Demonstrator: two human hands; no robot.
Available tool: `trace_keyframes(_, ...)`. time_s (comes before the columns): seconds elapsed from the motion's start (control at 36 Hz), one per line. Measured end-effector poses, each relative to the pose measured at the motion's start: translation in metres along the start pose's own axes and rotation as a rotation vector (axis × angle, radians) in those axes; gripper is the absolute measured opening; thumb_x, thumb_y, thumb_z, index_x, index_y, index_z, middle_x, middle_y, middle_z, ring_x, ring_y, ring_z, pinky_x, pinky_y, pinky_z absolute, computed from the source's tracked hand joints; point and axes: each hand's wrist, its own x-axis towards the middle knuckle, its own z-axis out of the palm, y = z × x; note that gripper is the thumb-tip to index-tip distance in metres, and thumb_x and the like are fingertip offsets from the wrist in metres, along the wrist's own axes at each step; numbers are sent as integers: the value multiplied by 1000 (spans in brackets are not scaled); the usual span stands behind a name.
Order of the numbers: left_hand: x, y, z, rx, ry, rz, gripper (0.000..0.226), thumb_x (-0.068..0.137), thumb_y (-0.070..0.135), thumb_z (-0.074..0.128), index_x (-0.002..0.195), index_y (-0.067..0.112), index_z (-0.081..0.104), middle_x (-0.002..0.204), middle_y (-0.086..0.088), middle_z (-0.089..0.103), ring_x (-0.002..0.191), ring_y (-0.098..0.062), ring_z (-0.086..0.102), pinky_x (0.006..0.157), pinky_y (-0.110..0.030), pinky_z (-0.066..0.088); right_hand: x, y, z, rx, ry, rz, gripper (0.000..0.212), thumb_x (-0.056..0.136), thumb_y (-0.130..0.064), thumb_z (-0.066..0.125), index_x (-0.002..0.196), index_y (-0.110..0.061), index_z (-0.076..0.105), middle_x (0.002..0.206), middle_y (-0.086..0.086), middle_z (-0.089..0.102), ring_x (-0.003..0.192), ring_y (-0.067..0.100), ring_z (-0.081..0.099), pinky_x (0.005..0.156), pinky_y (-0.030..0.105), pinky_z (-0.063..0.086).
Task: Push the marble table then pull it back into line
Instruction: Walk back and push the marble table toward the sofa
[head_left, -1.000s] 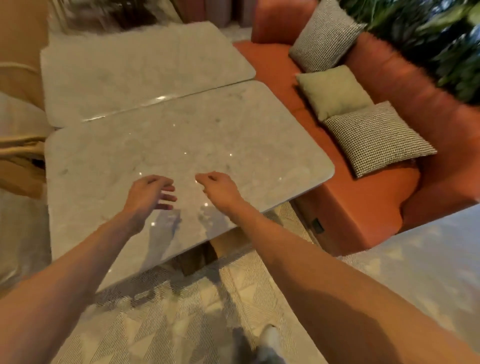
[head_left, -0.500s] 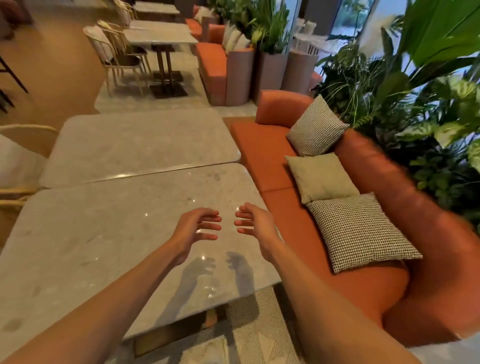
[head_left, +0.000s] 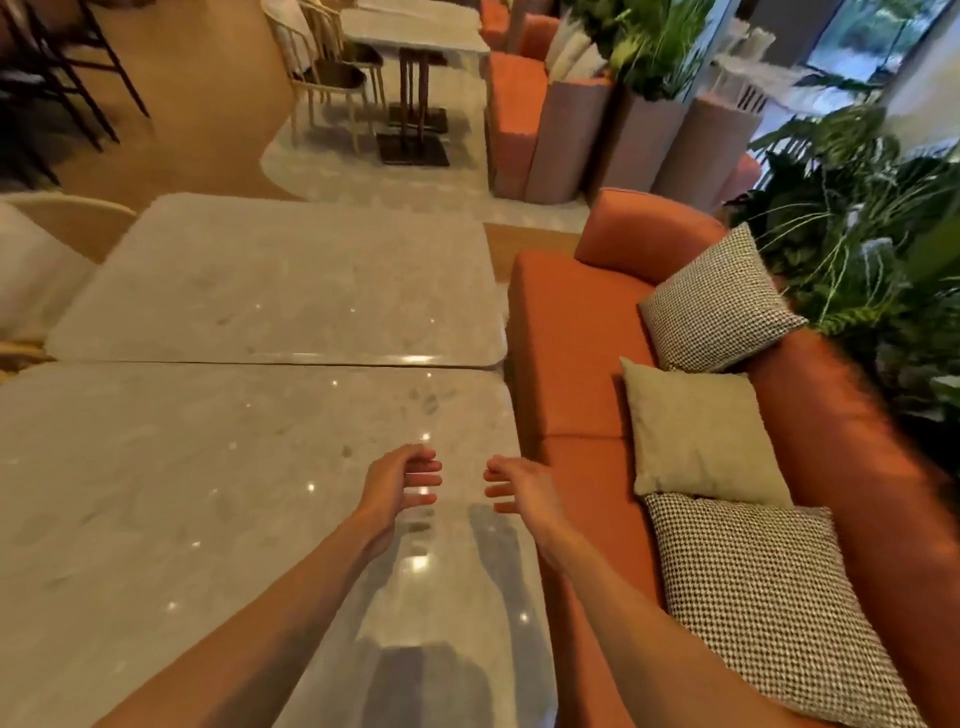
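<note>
While both hands hover loose and empty, the near marble table (head_left: 182, 493) now sits square against the far table (head_left: 280, 280) at twelve o'clock — apparently realigned; left hand (head_left: 397, 486), right hand (head_left: 519, 493).

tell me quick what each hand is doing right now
Left hand: open, fingers loosely spread, holding nothing.
Right hand: open, fingers loosely spread, holding nothing.
</note>
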Motion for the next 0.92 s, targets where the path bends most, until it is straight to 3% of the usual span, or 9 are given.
trace_keyframes(0.17,36,-4,-23,-131,209,-50,26,95,27,54,87,8,71,90,-14,71,74,-30,64,72,-40,54,70,-15,21,-96,-224,9,31,98,-29,58,114,-4,69,108,10,72,88,21,65,81,37,54)
trace_keyframes(0.28,22,-18,-36,-254,418,-60,25,93,28,55,82,10,69,80,-10,70,69,-29,64,69,-39,54,94,-20,38,-194,-373,52,33,96,-27,60,108,2,70,93,12,68,80,26,62,72,38,52)
trace_keyframes(0.36,0,-35,-41,-337,536,-75,25,95,27,54,85,9,68,84,-11,69,72,-31,64,72,-41,55,96,-21,48,-239,-463,106,25,91,-26,63,96,-2,70,88,17,65,78,31,60,74,44,50)
trace_keyframes(0.44,-25,-58,-38,-403,633,-82,25,97,26,51,88,9,67,87,-10,70,74,-27,66,64,-36,56,85,-17,56,-308,-571,119,23,91,-26,62,95,-4,68,85,17,63,77,31,58,71,41,48)
trace_keyframes(0.61,-69,-106,-25,-575,772,-113,20,94,22,55,89,7,66,93,-15,67,86,-36,62,72,-41,52,59,-2,68,-432,-721,123,17,94,-22,57,94,-6,63,85,19,58,79,30,52,69,39,44)
trace_keyframes(0.72,-85,-139,-18,-698,831,-121,19,95,21,52,84,9,62,77,-8,62,64,-24,58,57,-30,46,48,17,65,-538,-751,79,16,95,-21,56,94,-7,63,83,16,60,75,28,56,59,30,44)
trace_keyframes(0.81,-88,-165,-12,-883,810,-97,31,101,30,46,72,17,48,48,6,42,38,-8,38,43,-18,27,52,33,54,-614,-700,61,17,93,-20,57,87,-7,66,76,10,64,65,21,59,54,27,47)
trace_keyframes(0.86,-90,-182,-1,-928,824,-99,36,101,37,46,69,22,43,47,8,37,38,-7,32,45,-18,23,61,43,40,-661,-628,82,22,93,-19,56,77,-8,64,74,8,66,63,20,60,55,29,48)
trace_keyframes(0.92,-92,-199,16,-850,921,-142,34,98,39,51,69,21,51,57,4,47,46,-10,42,49,-23,34,77,51,23,-696,-563,112,23,94,-20,54,77,-7,64,79,13,67,68,26,61,59,35,47)
